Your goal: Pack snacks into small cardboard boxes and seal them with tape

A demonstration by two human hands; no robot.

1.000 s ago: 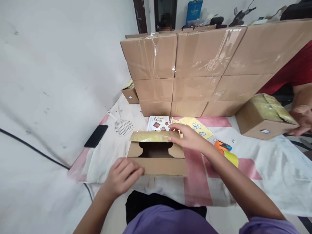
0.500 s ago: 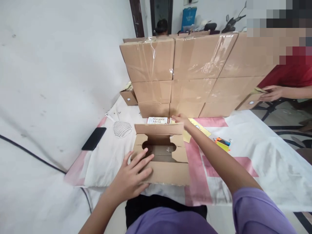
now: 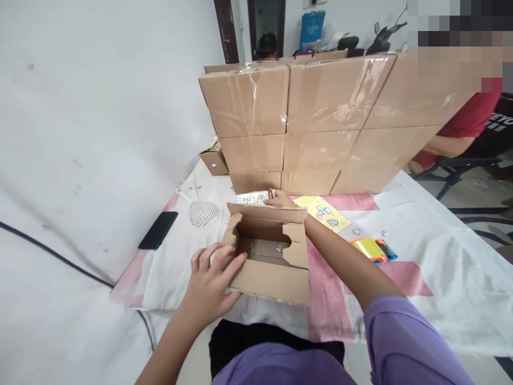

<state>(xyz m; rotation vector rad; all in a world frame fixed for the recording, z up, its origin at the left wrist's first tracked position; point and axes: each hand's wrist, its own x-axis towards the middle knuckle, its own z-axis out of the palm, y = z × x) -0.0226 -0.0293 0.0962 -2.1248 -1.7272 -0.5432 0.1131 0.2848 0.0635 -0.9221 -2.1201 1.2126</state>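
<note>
An open cardboard box (image 3: 268, 280) stands in front of me, its flaps raised and spread. At its left side my left hand (image 3: 214, 267) is closed on the side flap, fingers bent over the edge and thumb over the front flap. Past the box's far flap, my right hand (image 3: 282, 199) is closed on the right end of a white printed pack (image 3: 252, 198) lettered "Super Meal". The far flap hides part of the pack and of this hand. Beside my right forearm lies a yellow printed sheet (image 3: 326, 214), with a yellow, orange and blue item (image 3: 374, 250) nearer me.
Taped cardboard boxes (image 3: 320, 101) form a tall wall across the table's back. A small carton (image 3: 215, 161) stands at their left end. A perforated white strainer (image 3: 203, 214) and a black phone (image 3: 158, 230) lie left. A person in a red sleeve (image 3: 473, 117) is at right.
My right hand has moved left onto the pack, which now sits tilted. My left fingers have curled over the bent-in flap. The colourful item has shifted and turned. The other person's hand and carton left view.
</note>
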